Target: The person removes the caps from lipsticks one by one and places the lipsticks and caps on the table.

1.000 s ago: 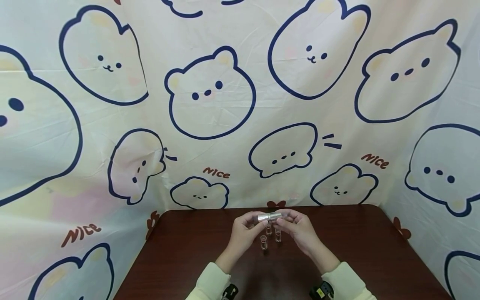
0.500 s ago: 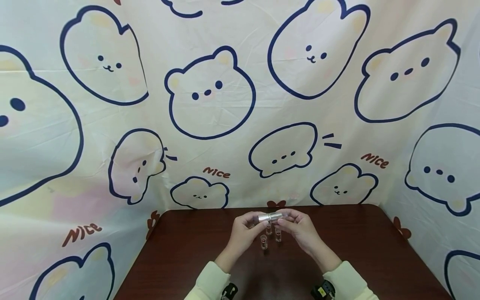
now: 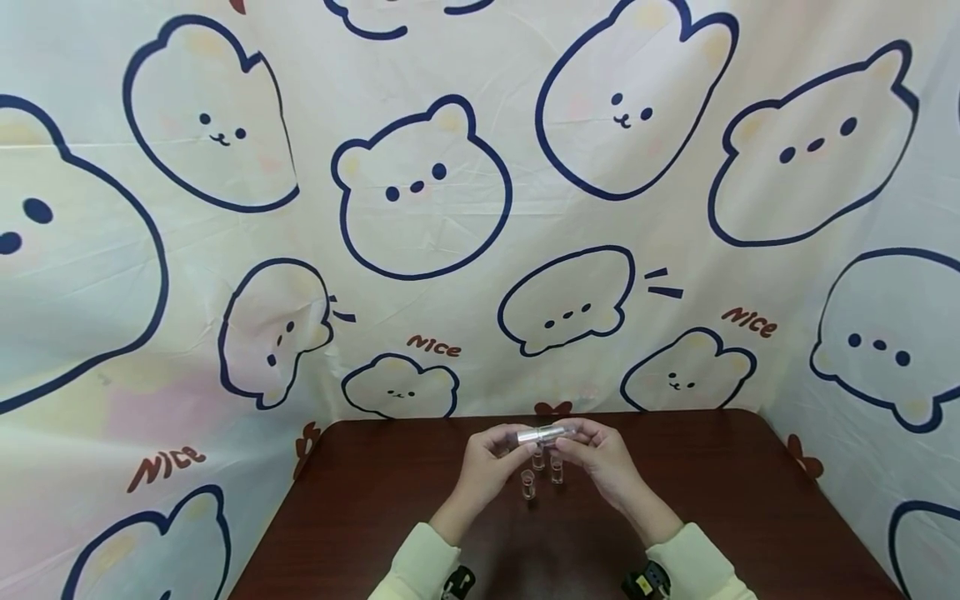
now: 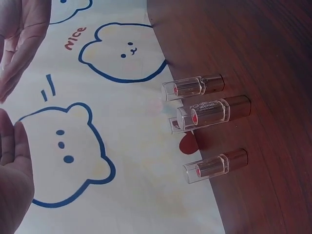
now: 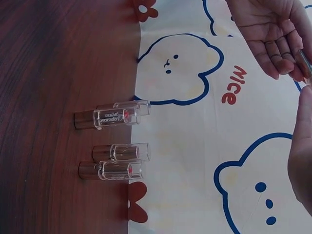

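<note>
Plainly, behind both hands we see the cloth (image 3: 420, 233), printed with animal faces, and beneath them the brown table (image 3: 750, 500). Nearer us than the hands are our pale sleeves (image 3: 420, 560), with black cameras (image 3: 647, 581) by the cuffs. Our left hand (image 3: 487, 467) pinches one end of the silver tube (image 3: 542, 434) between thumb and fingers; our right hand (image 3: 597, 460) pinches the other, so it lies nearly level between them, above the table. Under the gap between our hands, four small vials (image 4: 217, 165) stand upright, near one another, some showing red inside.
</note>
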{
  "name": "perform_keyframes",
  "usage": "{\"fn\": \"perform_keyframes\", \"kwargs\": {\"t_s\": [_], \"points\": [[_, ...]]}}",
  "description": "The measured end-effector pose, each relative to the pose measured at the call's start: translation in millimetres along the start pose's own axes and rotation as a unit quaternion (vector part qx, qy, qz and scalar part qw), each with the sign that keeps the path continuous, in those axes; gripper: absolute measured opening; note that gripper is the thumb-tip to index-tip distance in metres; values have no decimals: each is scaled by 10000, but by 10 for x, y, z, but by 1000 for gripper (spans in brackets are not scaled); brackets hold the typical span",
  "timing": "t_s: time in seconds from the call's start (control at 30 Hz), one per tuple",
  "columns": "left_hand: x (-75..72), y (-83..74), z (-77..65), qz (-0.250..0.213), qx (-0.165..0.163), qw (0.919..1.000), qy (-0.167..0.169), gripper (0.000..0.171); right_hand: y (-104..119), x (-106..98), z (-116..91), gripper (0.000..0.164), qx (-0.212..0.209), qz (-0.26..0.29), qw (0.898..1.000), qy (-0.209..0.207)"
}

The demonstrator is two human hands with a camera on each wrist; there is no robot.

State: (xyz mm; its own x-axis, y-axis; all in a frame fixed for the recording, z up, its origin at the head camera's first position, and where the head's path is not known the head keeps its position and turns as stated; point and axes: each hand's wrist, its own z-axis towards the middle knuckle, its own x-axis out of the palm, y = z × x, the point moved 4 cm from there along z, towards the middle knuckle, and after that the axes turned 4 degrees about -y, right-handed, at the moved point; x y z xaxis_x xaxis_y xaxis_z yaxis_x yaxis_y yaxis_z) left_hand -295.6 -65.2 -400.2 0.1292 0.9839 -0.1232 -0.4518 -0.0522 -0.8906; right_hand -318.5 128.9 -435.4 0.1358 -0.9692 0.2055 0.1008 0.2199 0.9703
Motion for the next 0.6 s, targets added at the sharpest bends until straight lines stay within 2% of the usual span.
{"fn": "perform_keyframes", "kwargs": {"t_s": [0.2, 0.4, 0.6], "points": [[-181, 55, -34, -45, 17, 9985, -552, 17, 52, -166, 7, 37, -396, 221, 9990, -33], [-243, 71, -34, -223, 61, 9986, -471, 18, 81, -240, 1, 37, -427, 215, 9989, 20], [-289, 68, -51, -273, -9, 9975, -659, 20, 87, -271, -9, 34, -328, 343, 9989, -34]]}}
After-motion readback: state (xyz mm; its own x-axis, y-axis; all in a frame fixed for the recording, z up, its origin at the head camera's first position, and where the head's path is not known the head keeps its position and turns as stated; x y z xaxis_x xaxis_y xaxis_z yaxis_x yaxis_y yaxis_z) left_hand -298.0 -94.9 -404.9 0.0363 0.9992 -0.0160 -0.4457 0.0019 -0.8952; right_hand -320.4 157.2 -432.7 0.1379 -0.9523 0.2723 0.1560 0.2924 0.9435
